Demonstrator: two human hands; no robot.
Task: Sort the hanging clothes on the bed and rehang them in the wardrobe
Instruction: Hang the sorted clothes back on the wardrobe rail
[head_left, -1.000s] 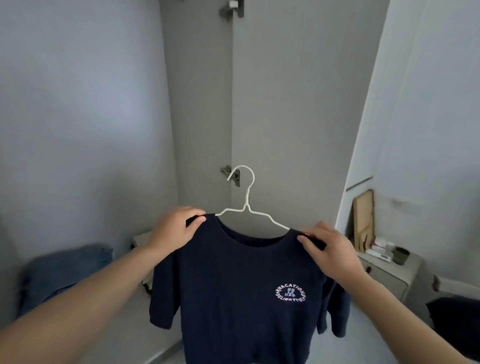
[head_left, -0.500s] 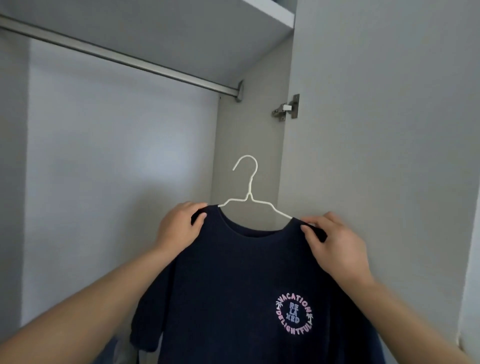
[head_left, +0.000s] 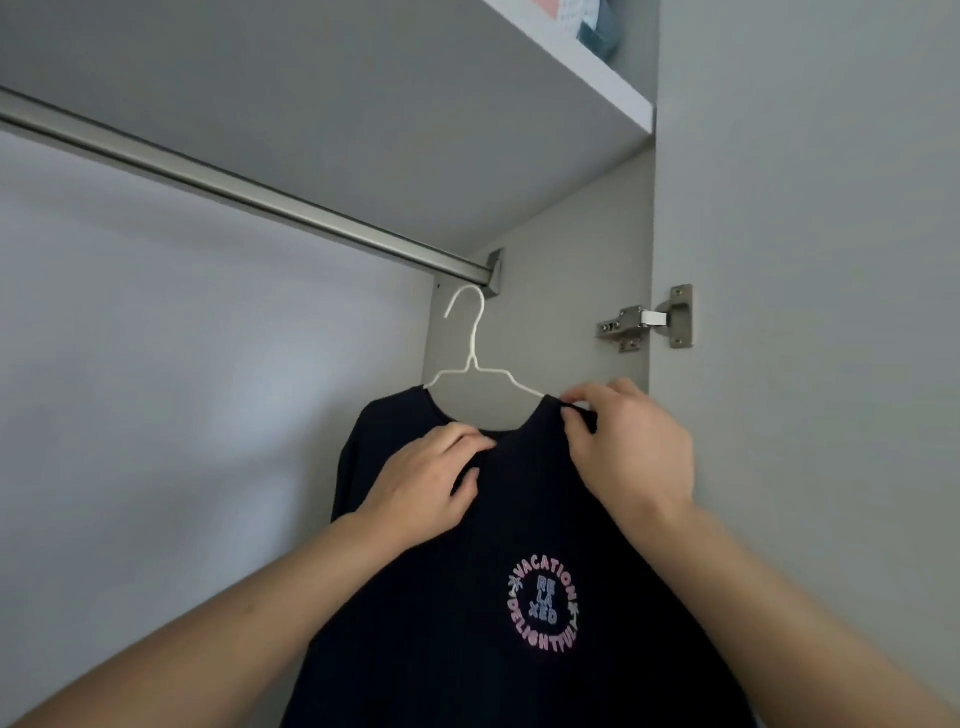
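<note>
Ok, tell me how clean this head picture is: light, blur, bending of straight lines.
Head view: soft, even light with no glare; the back wall brightens gently mid-panel. The rail and shelf edge slant from the wide lens. The hanger, hinge and shirt print read sharply; the forearms at the bottom edge look stretched.

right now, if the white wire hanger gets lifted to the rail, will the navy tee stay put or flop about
The navy tee is probably floppy: it drapes limp below the white wire hanger. It looks light for its size. Its left shoulder may slip, since only the right hand pinches cloth over the wire; the left hand holds the collar.
</note>
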